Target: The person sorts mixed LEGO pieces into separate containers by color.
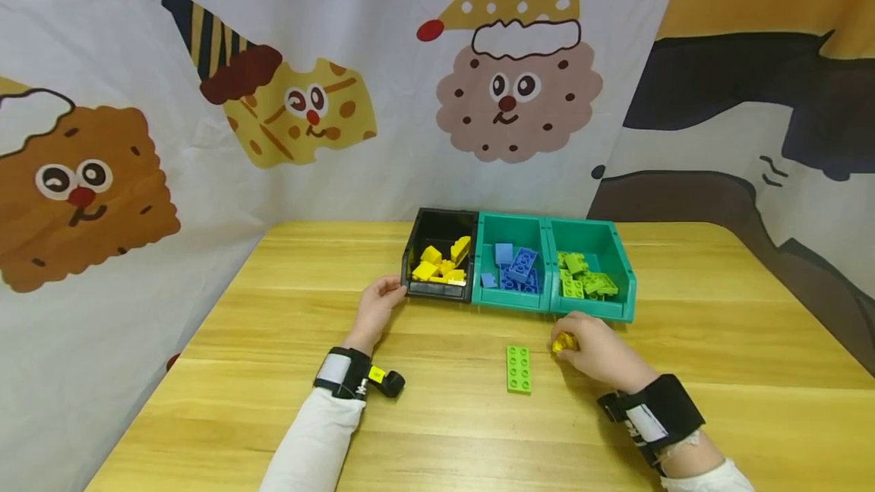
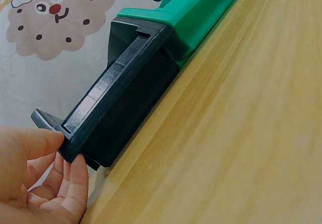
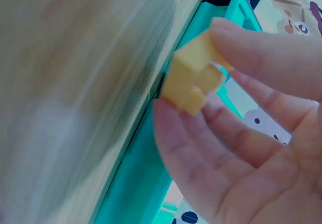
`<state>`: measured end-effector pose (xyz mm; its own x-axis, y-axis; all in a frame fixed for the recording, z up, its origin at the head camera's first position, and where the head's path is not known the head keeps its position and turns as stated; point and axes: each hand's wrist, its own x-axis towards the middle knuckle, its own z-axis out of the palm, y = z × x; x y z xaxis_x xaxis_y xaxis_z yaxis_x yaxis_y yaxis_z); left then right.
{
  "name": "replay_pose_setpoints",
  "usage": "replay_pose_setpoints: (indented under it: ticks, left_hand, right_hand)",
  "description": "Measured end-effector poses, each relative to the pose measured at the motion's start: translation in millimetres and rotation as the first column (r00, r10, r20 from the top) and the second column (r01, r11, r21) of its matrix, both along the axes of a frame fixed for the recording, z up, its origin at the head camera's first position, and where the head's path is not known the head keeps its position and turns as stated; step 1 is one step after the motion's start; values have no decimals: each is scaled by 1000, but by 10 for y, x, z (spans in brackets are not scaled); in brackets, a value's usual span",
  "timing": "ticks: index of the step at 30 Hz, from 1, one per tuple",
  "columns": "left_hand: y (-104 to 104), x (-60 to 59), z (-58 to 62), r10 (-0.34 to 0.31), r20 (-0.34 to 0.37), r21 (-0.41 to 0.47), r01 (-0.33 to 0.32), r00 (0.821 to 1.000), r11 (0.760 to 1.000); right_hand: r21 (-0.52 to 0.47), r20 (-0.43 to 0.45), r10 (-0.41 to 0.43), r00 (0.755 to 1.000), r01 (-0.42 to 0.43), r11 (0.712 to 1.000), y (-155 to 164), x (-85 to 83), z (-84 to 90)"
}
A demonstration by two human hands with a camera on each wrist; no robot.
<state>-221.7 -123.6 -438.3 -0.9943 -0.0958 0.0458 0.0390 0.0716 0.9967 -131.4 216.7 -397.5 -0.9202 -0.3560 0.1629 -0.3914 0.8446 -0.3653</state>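
My left hand (image 1: 377,311) pinches the front left corner of a black storage bin (image 2: 118,98), thumb on the rim and fingertips underneath. Yellow building blocks (image 1: 425,270) lie inside that bin. Between thumb and fingertips of my right hand (image 1: 601,348) is a small yellow building block (image 3: 188,75) with studs on one side. This hand is just above the table, in front of the right-hand teal bin (image 1: 627,296). To its left, a flat lime-green building block (image 1: 518,370) lies on the table with its two rows of studs facing up.
A middle teal bin (image 1: 509,298) holds blue blocks (image 1: 522,264) and joins the black bin to the right-hand one, where lime-green blocks (image 1: 596,283) lie. The bins stand in a row on the wooden table (image 1: 239,370). A printed cloth (image 1: 403,173) hangs behind it.
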Motion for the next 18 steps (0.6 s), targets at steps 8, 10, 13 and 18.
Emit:
replay_pose_setpoints:
  ticks: [8, 10, 13, 18]
  left_hand:
    - [1, 15, 10, 1, 5, 16, -1, 1000, 1000]
    - [4, 18, 8, 1, -4, 20, -1, 1000, 1000]
    - [6, 16, 2, 2, -10, 18, -2, 1000, 1000]
    - [6, 4, -3, 14, -3, 5, -14, 1000, 1000]
  right_hand:
    - [-62, -76, 5, 997, -10, 998, -46, -30, 74]
    - [-76, -92, 9, 996, -16, 997, -80, -64, 115]
    - [-90, -103, 5, 995, -14, 996, -159, -127, 217]
    - [-104, -134, 12, 991, -26, 994, -359, -282, 449]
